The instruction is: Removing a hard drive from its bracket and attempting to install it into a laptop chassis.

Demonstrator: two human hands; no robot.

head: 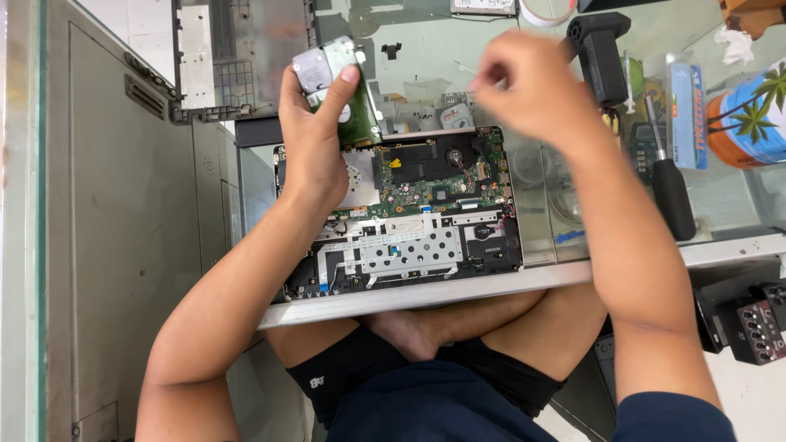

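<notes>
- An opened laptop lies on the glass bench, its bottom cover off, showing a green circuit board, a fan and a perforated silver plate.
- The removed dark cover panel lies at the far edge of the bench, beyond the laptop, partly cut off by the top of the frame.
- The left hand is raised over the laptop's far left corner. Its grip is wrapped around a hard drive in a silver bracket, thumb across the green underside, fingers behind it and hidden.
- The right hand hovers above the laptop's far right corner, blurred. Its grip looks loosely curled; whether the fingertips pinch something small cannot be told.
- A black-handled screwdriver lies to the right of the right forearm, well apart from the laptop.
- A black blocky tool stands just behind the right hand, partly hidden by it.
- An orange cup with a palm-tree print sits at the right edge, cut off.
</notes>
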